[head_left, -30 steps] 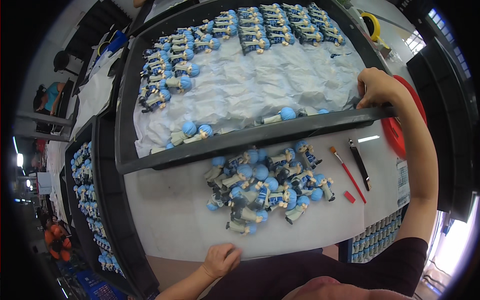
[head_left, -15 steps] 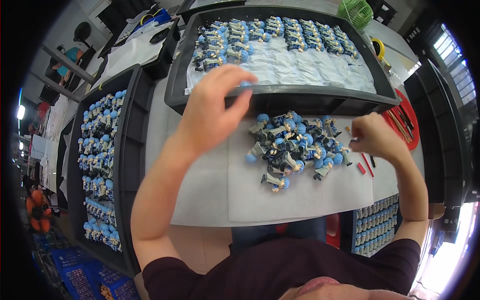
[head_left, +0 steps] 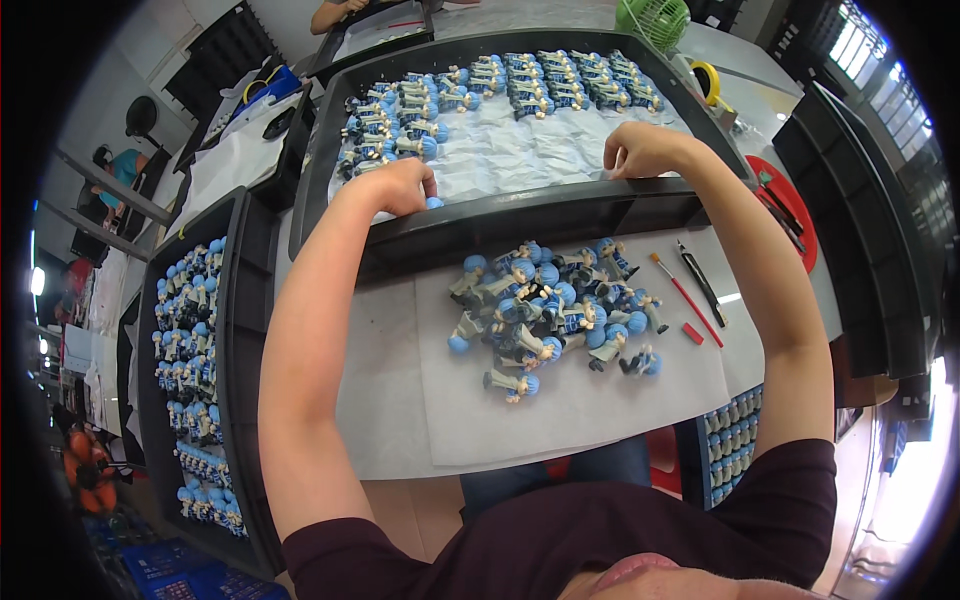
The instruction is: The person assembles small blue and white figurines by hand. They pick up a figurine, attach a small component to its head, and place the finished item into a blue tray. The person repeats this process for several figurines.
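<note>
Black far tray (head_left: 560,215): paper-lined; blue-haired figurines (head_left: 530,100) rowed far and left.
Black left tray (head_left: 245,300): more figurines.
Figurine pile (head_left: 555,318): table (head_left: 380,400), near side of far tray.
Left hand (head_left: 405,185): over near wall, fingers curled; grip can't tell.
Right hand (head_left: 642,150): same wall, right; fingers bent down, grip can't tell.

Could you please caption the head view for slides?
Left hand and right hand at the near side of a dark tray, beyond piled blue-haired figurines.
</note>
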A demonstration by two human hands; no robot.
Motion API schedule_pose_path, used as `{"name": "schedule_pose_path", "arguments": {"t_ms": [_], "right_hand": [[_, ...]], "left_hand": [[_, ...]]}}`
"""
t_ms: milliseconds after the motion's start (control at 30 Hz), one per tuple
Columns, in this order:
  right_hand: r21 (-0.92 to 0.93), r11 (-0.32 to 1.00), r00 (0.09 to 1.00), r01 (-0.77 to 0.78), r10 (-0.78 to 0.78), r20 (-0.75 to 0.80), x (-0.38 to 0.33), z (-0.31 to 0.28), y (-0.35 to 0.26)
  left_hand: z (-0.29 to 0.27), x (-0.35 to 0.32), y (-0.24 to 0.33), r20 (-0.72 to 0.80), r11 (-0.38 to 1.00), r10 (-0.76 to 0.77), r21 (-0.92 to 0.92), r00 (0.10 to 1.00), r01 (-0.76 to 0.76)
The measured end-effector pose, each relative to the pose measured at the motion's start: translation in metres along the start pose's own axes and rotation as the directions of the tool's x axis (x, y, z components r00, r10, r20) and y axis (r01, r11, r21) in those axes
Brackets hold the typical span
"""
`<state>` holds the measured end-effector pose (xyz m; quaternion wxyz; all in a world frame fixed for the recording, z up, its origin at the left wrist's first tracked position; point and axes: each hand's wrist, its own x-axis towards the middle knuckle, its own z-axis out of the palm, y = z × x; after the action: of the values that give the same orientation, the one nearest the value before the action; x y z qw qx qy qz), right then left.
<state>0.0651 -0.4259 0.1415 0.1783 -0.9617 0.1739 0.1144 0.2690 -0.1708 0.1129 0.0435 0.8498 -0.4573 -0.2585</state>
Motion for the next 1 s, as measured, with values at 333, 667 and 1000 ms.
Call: {"name": "schedule_pose_path", "arguments": {"t_ms": [333,667,1000], "right_hand": [[0.020,0.999,0.943,0.046,-0.050,0.329,0.041,0.016,0.013],[0.411,0.907,0.972,0.094,-0.173,0.161,0.025,0.004,0.020],[0.032,0.981,0.930,0.190,-0.190,0.315,0.054,0.028,-0.040]], "left_hand": [[-0.007,0.003,-0.006,0.111,0.997,-0.014,-0.078,0.994,0.022],[-0.001,0.006,0.005,0.100,1.000,0.006,0.016,0.995,-0.008],[-0.006,0.007,0.010,0.201,0.998,-0.067,0.006,0.977,0.067]]}}
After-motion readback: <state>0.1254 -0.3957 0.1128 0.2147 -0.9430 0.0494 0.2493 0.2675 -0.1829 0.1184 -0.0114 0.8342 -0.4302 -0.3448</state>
